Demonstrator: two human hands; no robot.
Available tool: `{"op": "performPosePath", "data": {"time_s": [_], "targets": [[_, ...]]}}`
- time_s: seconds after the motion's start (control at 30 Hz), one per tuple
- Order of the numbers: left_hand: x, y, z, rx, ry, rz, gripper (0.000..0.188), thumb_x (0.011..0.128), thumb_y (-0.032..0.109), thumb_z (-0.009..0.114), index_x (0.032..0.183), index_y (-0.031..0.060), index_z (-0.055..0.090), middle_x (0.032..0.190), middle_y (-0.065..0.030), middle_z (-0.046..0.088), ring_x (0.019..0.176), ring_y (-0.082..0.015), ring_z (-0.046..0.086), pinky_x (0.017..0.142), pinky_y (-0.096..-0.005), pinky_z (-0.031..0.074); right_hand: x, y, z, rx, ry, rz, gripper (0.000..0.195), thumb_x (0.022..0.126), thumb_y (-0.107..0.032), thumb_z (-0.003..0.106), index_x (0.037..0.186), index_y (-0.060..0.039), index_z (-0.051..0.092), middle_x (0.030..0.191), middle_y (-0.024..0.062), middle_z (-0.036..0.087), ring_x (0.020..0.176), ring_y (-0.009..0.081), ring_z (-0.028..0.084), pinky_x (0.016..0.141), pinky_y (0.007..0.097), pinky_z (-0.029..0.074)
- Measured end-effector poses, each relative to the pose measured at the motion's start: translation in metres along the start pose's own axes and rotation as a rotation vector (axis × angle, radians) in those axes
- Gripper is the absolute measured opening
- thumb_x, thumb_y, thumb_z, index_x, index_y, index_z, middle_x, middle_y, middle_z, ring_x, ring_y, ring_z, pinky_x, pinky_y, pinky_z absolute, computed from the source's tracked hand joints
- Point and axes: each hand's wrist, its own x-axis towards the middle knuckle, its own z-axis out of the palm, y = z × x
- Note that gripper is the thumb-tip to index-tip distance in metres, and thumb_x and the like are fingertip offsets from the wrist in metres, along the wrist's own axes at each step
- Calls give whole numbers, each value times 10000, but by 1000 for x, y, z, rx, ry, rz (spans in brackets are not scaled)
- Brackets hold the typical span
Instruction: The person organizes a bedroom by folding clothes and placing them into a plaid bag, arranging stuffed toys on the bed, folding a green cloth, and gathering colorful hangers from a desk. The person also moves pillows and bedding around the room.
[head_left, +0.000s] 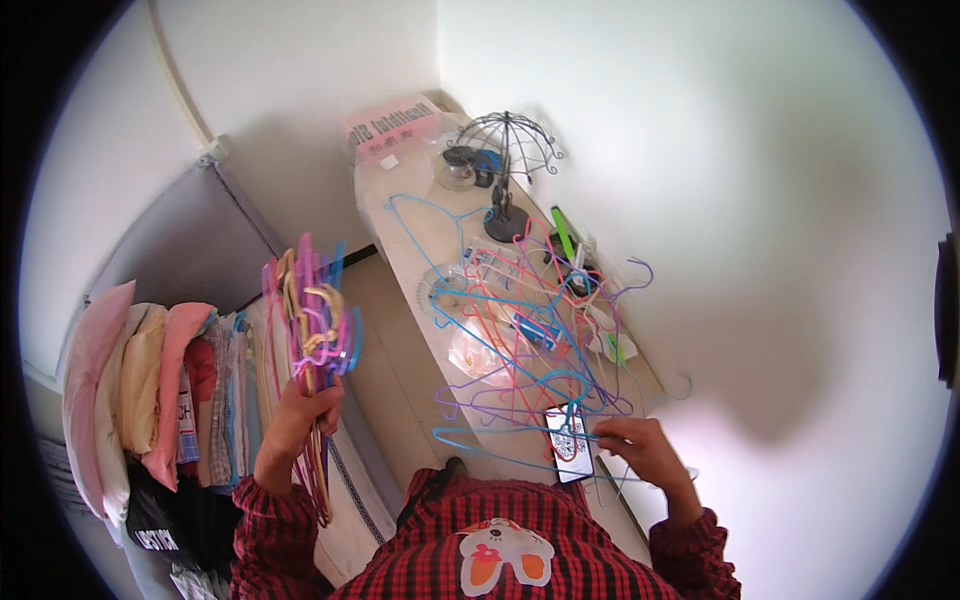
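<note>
My left hand (296, 412) is closed around a bundle of wire clothes hangers (319, 330) in pink, purple, gold and blue, their hooks upward. Between the fingers of my right hand (641, 446) is a blue hanger (480, 429) at the near end of the narrow table. Just beyond it, a tangled pile of hangers (517, 330) in blue, red and purple spreads over the tabletop. A smartphone (576, 461) with a lit screen lies partly under the blue hanger. Another blue hanger (420, 199) rests at the pile's far side.
The long table (409, 240) runs along the wall. On it stand a black metal umbrella-shaped stand (504, 202), a glass jar (456, 172), a glass dish (439, 289) and a plastic bag (480, 349). Folded textiles and pillows (176, 390) sit in a row at left, above a black cloth item (161, 517).
</note>
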Motion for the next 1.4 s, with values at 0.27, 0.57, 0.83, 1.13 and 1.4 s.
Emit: {"op": "performPosePath", "data": {"time_s": [0.27, 0.57, 0.83, 1.13, 1.4], "targets": [[4, 10, -3, 113, -69, 83, 149, 876, 177, 531, 774, 71, 504, 533, 4, 451, 438, -83, 426, 415, -227, 322, 66, -74, 6, 244, 472, -75, 73, 784, -19, 598, 843, 22, 605, 674, 26, 582, 598, 77, 535, 562, 220, 437], [7, -24, 45, -291, -40, 252, 333, 818, 131, 631, 1101, 2, 512, 993, -102, 613, 859, -188, 610, 689, -308, 526, 134, -108, 185, 1060, 314, -157, 142, 801, -57, 621, 918, -1, 563, 836, 83, 635, 770, 132, 603, 694, 255, 475], [-17, -43, 61, -348, -65, 213, 195, 820, 31, 591, 998, 7, 516, 724, -89, 574, 628, -212, 595, 587, -323, 490, 107, -90, 180, 756, 94, -277, 165, 797, -117, 639, 945, -44, 631, 884, 74, 592, 785, 174, 575, 681, 295, 464], [-33, -40, 66, -360, -31, 194, 148, 854, 64, 555, 979, 19, 491, 677, -97, 551, 692, -262, 629, 620, -368, 514, 25, 137, 82, -546, 523, 90, 134, 726, -110, 646, 851, -64, 633, 839, 77, 619, 792, 260, 570, 718, 379, 438], [-32, -36, 79, -366, 9, 198, 151, 857, 45, 512, 1002, 17, 481, 643, -92, 538, 553, -210, 553, 578, -347, 488, 56, 170, 54, -940, 554, 82, 106, 730, -179, 595, 825, -133, 596, 812, 19, 587, 842, 215, 531, 763, 376, 354]]}}
